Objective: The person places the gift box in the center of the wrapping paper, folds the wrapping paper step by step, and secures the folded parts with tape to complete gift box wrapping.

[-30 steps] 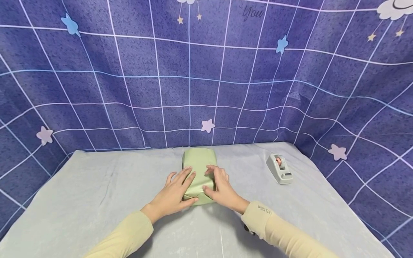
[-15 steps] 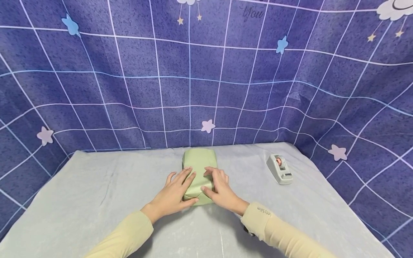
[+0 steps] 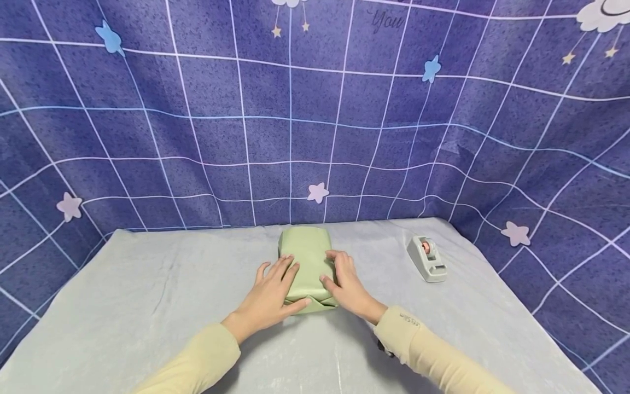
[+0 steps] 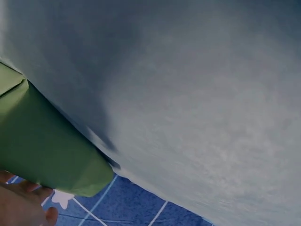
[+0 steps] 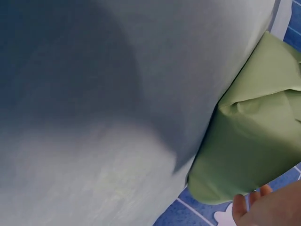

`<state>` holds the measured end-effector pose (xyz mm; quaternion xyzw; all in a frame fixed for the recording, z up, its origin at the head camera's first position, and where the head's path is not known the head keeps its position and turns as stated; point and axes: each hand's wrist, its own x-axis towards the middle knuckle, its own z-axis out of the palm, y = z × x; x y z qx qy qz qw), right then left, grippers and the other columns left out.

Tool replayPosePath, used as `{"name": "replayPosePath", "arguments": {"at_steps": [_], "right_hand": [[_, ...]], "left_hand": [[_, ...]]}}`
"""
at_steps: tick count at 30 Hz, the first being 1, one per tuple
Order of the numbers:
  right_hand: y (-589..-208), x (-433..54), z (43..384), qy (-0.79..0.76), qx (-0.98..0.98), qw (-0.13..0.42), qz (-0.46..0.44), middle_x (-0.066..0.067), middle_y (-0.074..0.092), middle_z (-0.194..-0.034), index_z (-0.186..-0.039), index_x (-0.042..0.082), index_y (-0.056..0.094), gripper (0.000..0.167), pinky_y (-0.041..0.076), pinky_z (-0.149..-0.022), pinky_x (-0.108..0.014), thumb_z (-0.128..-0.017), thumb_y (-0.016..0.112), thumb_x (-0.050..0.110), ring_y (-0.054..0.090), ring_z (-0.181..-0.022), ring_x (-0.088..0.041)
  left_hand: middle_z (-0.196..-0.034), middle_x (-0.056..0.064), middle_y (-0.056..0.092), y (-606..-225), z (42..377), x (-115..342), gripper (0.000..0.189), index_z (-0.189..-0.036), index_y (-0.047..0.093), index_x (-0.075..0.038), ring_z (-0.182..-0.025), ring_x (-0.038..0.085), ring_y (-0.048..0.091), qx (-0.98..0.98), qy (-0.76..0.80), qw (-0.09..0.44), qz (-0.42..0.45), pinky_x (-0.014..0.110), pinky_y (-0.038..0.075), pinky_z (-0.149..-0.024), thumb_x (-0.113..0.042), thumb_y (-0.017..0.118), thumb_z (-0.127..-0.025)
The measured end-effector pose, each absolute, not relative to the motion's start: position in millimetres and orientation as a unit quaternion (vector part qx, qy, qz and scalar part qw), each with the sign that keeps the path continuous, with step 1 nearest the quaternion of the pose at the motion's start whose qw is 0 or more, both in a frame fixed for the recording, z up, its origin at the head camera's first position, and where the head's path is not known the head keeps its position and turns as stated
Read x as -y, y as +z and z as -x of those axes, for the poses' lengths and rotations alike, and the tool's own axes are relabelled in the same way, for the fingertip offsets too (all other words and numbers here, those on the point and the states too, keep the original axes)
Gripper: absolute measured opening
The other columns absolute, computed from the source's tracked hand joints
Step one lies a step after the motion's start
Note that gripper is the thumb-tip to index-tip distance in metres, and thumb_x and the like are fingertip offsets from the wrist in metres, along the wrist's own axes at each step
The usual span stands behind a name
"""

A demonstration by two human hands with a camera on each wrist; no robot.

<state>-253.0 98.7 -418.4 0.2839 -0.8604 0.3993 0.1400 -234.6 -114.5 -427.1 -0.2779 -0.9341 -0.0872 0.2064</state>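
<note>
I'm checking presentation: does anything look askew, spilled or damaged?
Just one small thing: the folds at the near end of the green wrapped package look puckered and don't lie flat, leaving that end untidy. I see no spill or tear, and the tape dispenser sits upright.

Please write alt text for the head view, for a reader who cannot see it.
A person's left hand and right hand touch a green wrapped package on a pale grey cloth. A tape dispenser stands farther right; blue star-patterned fabric hangs behind.
</note>
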Motion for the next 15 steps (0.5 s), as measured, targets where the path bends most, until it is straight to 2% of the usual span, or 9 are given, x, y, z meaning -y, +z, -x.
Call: {"name": "replayPosePath", "arguments": {"at_steps": [6, 15], "right_hand": [[-418, -104, 253, 0.394, 0.868, 0.109, -0.282, -0.019, 0.037, -0.131, -0.13, -0.004, 0.034, 0.049, 0.031, -0.098, -0.046, -0.092, 0.052, 0.021, 0.034, -0.116, -0.03], [-416, -114, 251, 0.397, 0.861, 0.068, -0.309, -0.015, 0.036, -0.134, -0.135, -0.001, 0.03, 0.07, 0.029, -0.103, -0.047, -0.083, 0.067, 0.028, 0.031, -0.123, -0.026]], "left_hand": [[-0.144, 0.015, 0.035, -428, 235, 114, 0.08, -0.135, 0.042, -0.006, -0.134, 0.03, 0.031, 0.935, -0.087, 0.206, 0.276, 0.054, 0.021, -0.104, -0.067, 0.04, -0.084], [-0.145, 0.015, 0.034, -428, 235, 115, 0.079, -0.136, 0.041, -0.006, -0.135, 0.03, 0.03, 0.935, -0.091, 0.198, 0.278, 0.053, 0.019, -0.105, -0.065, 0.04, -0.085]]}}
